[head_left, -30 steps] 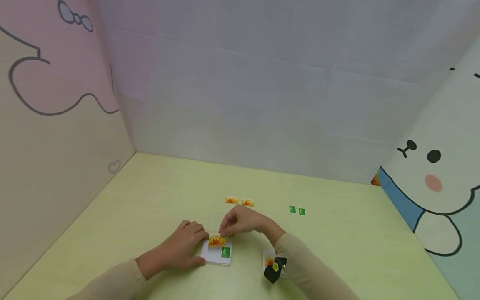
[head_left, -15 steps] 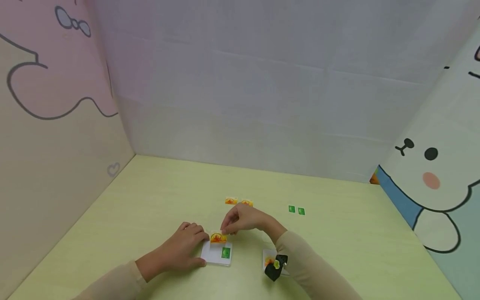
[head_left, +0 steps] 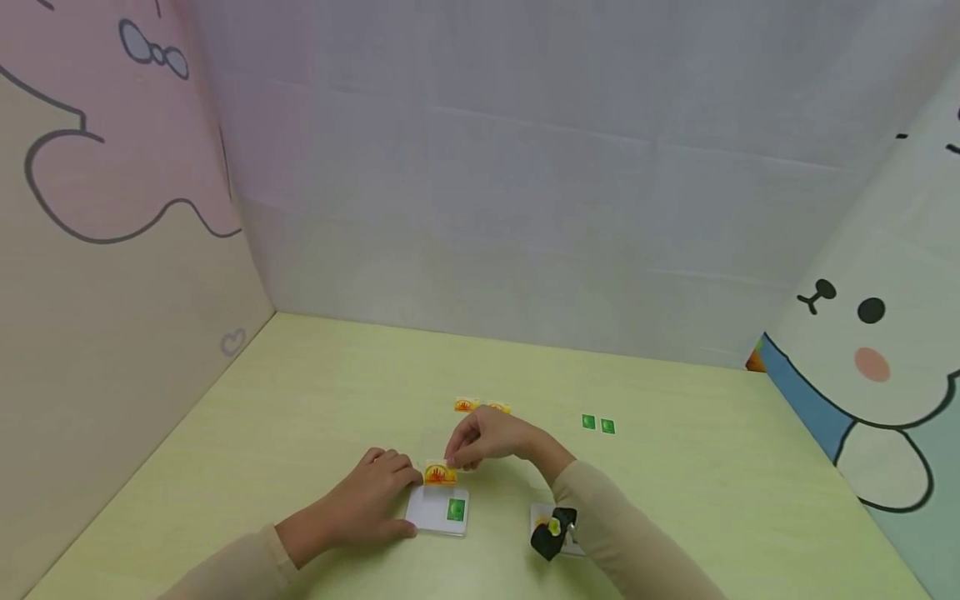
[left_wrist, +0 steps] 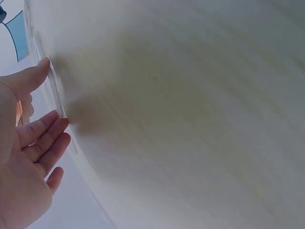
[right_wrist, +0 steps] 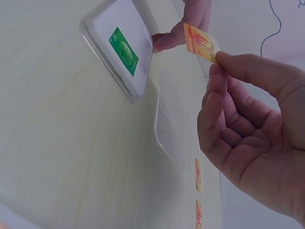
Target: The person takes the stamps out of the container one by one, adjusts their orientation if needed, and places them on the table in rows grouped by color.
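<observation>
My right hand [head_left: 487, 437] pinches a small orange-yellow stamp [right_wrist: 200, 40] between thumb and index finger by its edge. In the head view this stamp appears just beyond the far edge of a shallow clear case [head_left: 422, 530] with a white card face inside. A green stamp [right_wrist: 125, 51] lies on the right part of that white face. My left hand [head_left: 367, 500] rests at the left side of the case, thumb and index finger spread along its edge. The left wrist view shows the left fingers [left_wrist: 47, 143] fairly straight, touching the thin edge.
A clear plastic lid [right_wrist: 170, 126] lies beyond the case. Farther back are two orange stamps [head_left: 467, 406] and two green stamps [head_left: 597, 424]. A second case [head_left: 537, 513] sits partly hidden behind the black wrist device [head_left: 551, 536]. Printed walls [head_left: 487, 208] surround the pale table.
The right hand has drawn the orange stamp slightly away from the case, uncovering more of the white face. The left hand stays at the case's edge.
</observation>
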Demonstrator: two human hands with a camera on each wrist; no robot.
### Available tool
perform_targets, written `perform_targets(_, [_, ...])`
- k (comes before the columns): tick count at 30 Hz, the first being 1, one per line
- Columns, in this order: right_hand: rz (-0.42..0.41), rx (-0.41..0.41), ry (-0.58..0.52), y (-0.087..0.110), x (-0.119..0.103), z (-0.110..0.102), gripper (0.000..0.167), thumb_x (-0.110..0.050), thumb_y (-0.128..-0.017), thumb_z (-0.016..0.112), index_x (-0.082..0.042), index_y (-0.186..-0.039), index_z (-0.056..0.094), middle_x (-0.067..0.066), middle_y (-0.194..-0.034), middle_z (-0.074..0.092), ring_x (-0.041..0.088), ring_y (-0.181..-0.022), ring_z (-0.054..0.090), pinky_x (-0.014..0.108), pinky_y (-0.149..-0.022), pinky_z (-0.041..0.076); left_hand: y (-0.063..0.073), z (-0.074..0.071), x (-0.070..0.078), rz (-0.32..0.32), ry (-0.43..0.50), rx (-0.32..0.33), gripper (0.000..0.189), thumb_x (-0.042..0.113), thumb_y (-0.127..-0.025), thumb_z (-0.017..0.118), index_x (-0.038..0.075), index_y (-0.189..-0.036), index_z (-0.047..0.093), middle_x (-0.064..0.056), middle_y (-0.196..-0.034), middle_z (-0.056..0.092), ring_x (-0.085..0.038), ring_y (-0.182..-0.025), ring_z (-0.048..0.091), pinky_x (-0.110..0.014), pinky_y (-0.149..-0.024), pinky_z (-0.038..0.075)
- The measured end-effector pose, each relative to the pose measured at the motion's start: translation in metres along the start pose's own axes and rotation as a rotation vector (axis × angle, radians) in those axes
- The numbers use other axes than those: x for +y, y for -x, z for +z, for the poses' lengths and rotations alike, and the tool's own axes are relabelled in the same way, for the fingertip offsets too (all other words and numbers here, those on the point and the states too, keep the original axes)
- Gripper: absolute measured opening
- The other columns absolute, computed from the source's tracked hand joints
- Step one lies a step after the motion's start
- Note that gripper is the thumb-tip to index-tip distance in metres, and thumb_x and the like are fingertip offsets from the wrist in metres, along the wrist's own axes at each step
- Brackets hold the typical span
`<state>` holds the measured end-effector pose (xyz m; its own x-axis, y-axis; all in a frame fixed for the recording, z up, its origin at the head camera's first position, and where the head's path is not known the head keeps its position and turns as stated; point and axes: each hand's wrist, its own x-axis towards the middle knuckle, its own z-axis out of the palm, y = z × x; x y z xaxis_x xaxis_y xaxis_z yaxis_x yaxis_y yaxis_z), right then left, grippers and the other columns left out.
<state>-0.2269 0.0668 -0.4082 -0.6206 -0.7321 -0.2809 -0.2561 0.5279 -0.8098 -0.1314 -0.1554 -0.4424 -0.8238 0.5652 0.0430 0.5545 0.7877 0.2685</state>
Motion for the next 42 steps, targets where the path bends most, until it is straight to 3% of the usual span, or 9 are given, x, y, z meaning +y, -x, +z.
perform_targets(21, [0.034, 0.04, -0.024, -0.006, 0.003, -0.006, 0.013, -0.014, -0.085, 0.07, -0.002, -0.091, 0.072, 0.004, -0.077, 0.07, 0.008, -0.063, 0.057, 0.031, -0.068, 0.056, 0.001, 0.002, -0.002, 0.046, -0.031, 0.045, 0.052, 0.048, -0.074, 0.077, 0.012, -0.11, 0.064, 0.003, -0.105, 0.061, -0.013, -0.1, 0.052, -0.042, -0.094, 0.037])
perform_targets(42, [0.031, 0.045, -0.031, -0.008, -0.001, -0.01, 0.013, -0.012, -0.084, 0.071, 0.0, -0.089, 0.073, 0.01, -0.079, 0.073, 0.008, -0.063, 0.061, 0.03, -0.068, 0.057, 0.001, 0.004, -0.003, 0.02, -0.022, 0.027, 0.051, 0.046, -0.074, 0.077, 0.013, -0.111, 0.064, 0.003, -0.107, 0.061, -0.014, -0.102, 0.053, -0.043, -0.095, 0.037])
